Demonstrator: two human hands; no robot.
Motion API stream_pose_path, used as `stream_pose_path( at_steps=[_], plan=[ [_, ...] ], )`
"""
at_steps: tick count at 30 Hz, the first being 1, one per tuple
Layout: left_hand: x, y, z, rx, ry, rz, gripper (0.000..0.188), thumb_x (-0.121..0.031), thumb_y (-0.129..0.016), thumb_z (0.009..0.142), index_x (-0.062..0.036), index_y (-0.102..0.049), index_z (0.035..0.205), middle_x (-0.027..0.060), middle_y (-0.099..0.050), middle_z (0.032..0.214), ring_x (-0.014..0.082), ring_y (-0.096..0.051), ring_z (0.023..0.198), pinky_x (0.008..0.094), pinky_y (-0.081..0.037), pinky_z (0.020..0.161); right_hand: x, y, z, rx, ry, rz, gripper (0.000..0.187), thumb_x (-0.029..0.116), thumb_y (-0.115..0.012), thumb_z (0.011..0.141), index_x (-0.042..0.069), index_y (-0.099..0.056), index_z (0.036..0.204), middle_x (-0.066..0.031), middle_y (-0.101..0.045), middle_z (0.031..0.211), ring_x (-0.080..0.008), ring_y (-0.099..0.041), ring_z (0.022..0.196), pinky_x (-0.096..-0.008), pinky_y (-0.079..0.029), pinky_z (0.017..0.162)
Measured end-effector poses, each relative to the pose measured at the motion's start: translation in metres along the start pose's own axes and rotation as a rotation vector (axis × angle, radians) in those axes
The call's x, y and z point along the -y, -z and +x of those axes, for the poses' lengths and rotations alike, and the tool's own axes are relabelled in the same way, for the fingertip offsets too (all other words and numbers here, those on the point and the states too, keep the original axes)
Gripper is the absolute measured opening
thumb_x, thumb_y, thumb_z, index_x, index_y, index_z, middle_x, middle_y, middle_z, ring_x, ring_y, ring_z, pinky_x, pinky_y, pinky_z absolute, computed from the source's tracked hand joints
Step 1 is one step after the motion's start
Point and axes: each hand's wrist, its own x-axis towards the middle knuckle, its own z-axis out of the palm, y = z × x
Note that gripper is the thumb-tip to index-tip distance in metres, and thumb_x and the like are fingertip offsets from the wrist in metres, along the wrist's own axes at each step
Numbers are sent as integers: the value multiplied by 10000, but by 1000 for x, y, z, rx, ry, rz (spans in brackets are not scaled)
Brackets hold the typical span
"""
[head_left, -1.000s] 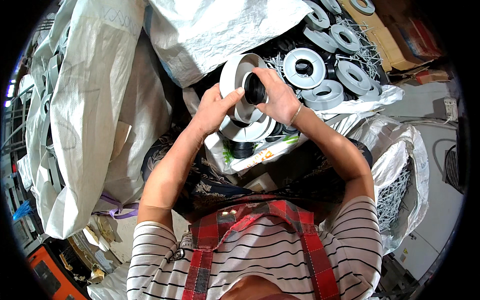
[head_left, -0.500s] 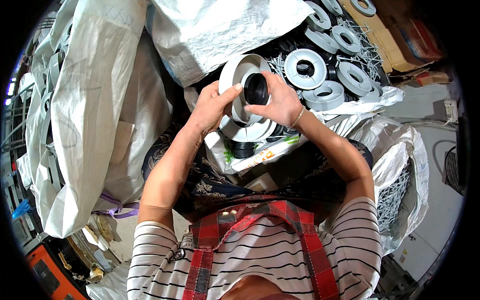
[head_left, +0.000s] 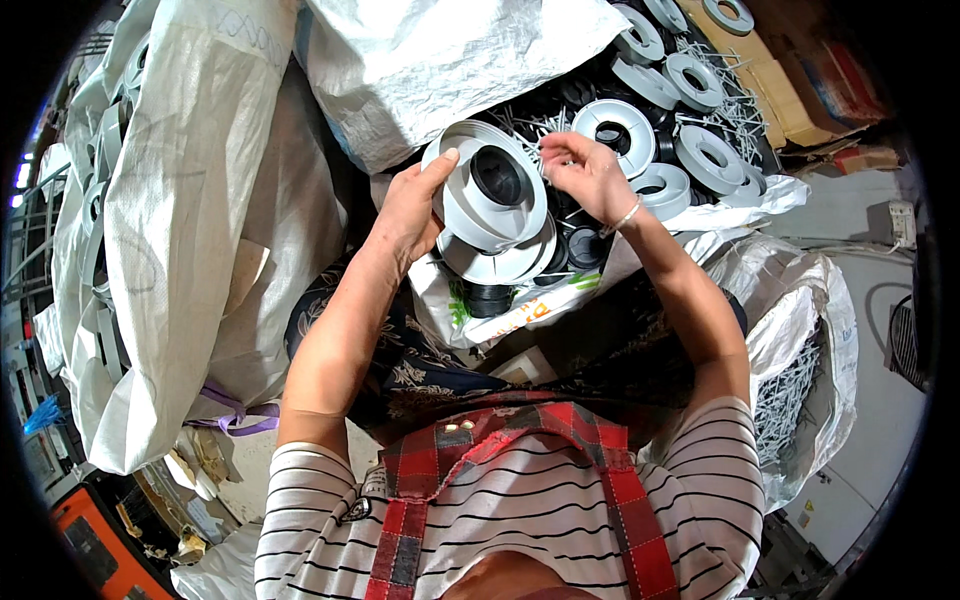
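My left hand (head_left: 412, 205) grips the left rim of a light grey round plastic flange (head_left: 463, 212), thumb on top. The flange is tilted, and a black rubber ring (head_left: 497, 175) sits in its central hole. To the right, my right hand (head_left: 590, 178) is apart from the flange, its fingers loosely bent and spread, somewhat blurred, with nothing visible in them. Thin grey pins (head_left: 535, 124) lie just beyond its fingertips. Below the held flange lies another grey flange (head_left: 475, 262), partly covered, among loose black rubber rings (head_left: 586, 247).
Several grey flanges (head_left: 707, 158) lie on the heap at the upper right. A white woven sack (head_left: 440, 70) drapes over the far side, and a tall one (head_left: 190, 220) stands at left. An open sack of pins (head_left: 790, 390) is at right. Cardboard (head_left: 770, 85) borders the heap.
My right hand has come off the black rubber ring and moved right. The flange in my left hand has tipped, its face now turned more upward, the black ring still in it.
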Motion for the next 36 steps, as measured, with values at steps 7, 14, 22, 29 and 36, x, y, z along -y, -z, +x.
stream_pose_path(
  at_steps=[7,14,22,29,36],
  plan=[
    [1,-17,-11,109,11,22,378,-230,-581,905,41,-526,1162,124,-617,1058,166,-606,936,316,-489,855,23,-17,-9,168,16,-287,753,249,-806,675,-45,-459,1274,-128,-532,1141,-154,-537,949,-261,-452,806],
    [4,-3,-2,141,-46,441,295,-94,-564,815,38,-566,1079,60,-642,900,102,-592,736,259,-497,675,43,-17,-17,232,218,-597,773,275,-774,593,-58,-447,1209,-182,-479,1106,-302,-489,1013,-353,-445,873],
    [-1,2,3,103,72,279,281,-274,-620,888,-6,-629,970,25,-640,800,76,-588,667,225,-485,596,39,-21,-28,133,386,-672,739,243,-762,593,-42,-432,1188,-186,-478,1141,-325,-451,1092,-378,-423,920],
    [4,-6,-3,44,-112,768,357,-353,-630,877,3,-637,894,-7,-603,750,51,-504,651,223,-431,579,31,-19,-26,186,371,-627,723,198,-758,571,-39,-437,1174,-177,-478,1123,-325,-459,1075,-391,-450,873],
    [-11,-15,-8,49,44,471,380,-393,-611,880,-21,-624,954,-1,-605,798,58,-529,686,223,-433,606,37,-24,-32,78,265,-558,723,269,-784,581,-36,-463,1153,-206,-482,1115,-330,-495,1059,-364,-458,881]
  ],
)
